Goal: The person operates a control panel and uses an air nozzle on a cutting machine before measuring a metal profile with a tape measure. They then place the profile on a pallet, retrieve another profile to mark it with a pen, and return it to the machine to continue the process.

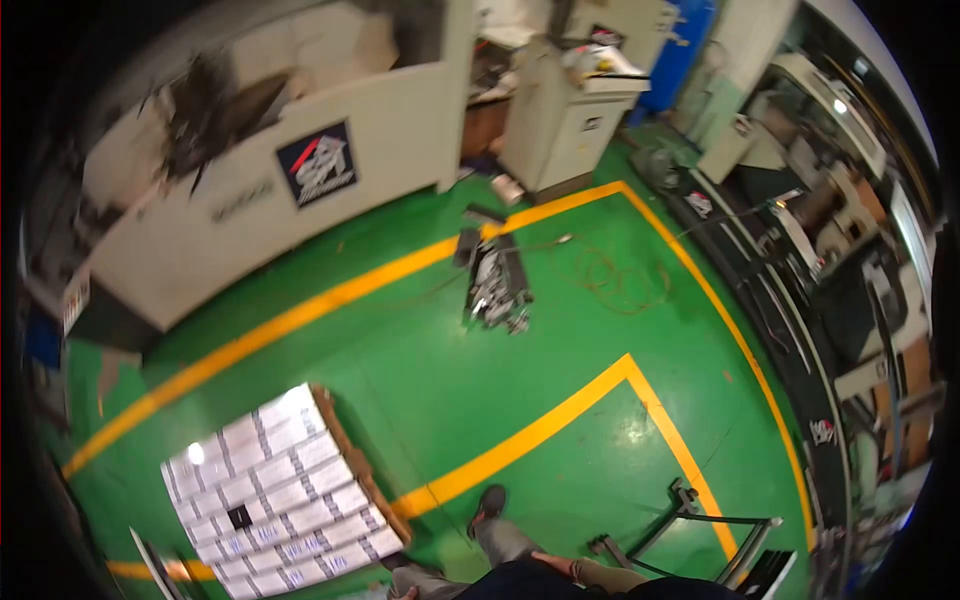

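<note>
Nearest you, at the near edge of the floor (400,350), your left hand (406,594) hangs low beside your trouser leg. The border cuts most of it off, so how far its fingers are open, or whether they have hold of anything, you cannot tell. Your right hand (556,565) is low by your other leg, small and blurred; its fingers' spread and any hold cannot be told either.

You have 1 shoe (487,507) set forward, short of the inner yellow line (530,437). The step in hand looks like a matter of footing: place each foot flat, and keep both hands tucked in as you pass between 2 things.

The stack of white boxes (285,485) stands toward the floor's near left corner, nearest your left hand. Its brown edge (365,465) faces you, so give that side a little room. Toward the near right corner, nearest your right hand, the metal frame (725,519) lies across the yellow line; its low bars could catch a toe.

Farther out, toward the floor's far edge, sits 1 pile of metal parts (495,285), with a loose hose (610,305) to its right; lift your feet near either. Beyond them stands a cabinet (570,135).
</note>
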{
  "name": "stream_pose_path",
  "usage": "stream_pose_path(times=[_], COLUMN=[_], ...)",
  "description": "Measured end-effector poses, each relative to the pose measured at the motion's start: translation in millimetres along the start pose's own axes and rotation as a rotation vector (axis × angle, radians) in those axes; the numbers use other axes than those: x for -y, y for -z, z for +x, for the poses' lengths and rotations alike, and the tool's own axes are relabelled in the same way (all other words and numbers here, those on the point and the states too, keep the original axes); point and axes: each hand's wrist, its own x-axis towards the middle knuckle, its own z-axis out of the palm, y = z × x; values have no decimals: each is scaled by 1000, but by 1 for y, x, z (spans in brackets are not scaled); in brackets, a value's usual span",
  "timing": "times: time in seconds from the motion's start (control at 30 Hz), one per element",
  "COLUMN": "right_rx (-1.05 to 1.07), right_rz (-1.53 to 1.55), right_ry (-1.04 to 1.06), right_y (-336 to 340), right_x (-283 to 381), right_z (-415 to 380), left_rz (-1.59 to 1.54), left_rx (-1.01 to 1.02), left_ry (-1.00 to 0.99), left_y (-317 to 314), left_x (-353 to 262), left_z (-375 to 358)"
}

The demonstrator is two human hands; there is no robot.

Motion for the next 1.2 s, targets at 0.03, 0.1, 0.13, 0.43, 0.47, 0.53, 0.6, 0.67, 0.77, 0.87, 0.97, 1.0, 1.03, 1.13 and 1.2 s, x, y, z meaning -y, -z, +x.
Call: stream_pose_path(times=[0.03, 0.1, 0.13, 0.43, 0.47, 0.53, 0.6, 0.67, 0.77, 0.87, 0.97, 1.0, 1.03, 1.13, 1.2], right_rx=[-60, -26, -35, -682, -684, -805, -972, -1199, -1004, -965, -866, -806, -778, -987, -995], right_rz=[-138, -268, -316, -62, 58, 364, 397, 170, 655, 763, 1249, 1479, 1380, 716, 545], right_ry=[-42, 246, 382, 434, 484, 577, 636, 629, 448, 375, 431, 460, 367, 186, 236], right_y=[3, 39, 63, 152, 165, 182, 196, 231, 231, 271, 346, 367, 393, 500, 582], right_x=[19, 13, 0, 67, 75, 93, 103, 96, 117, 117, 112, 114, 106, 85, 70], right_z=[-27, 0, 26, -67, -73, -94, -100, -50, -148, -130, -80, -75, -98, -141, -191], left_rz=[53, 155, 219, 798, 861, 984, 1096, 1222, 1396, 1541, 1525, 1429, 1328, 1419, 1499], left_rx=[22, 67, 98, 313, 329, 360, 396, 440, 493, 528, 576, 571, 571, 720, 790], left_ry=[-55, -151, -183, -219, -218, -236, -249, -267, -310, -336, -397, -438, -473, -427, -395], left_y=[-28, -83, -109, -300, -324, -372, -434, -514, -652, -796, -945, -987, -1030, -1150, -1203], left_x=[-40, -112, -142, -313, -330, -370, -410, -448, -484, -492, -473, -458, -440, -385, -358], left_z=[-7, -20, -26, -6, 1, 12, 13, 8, 16, 23, 11, -6, -24, -73, -103])
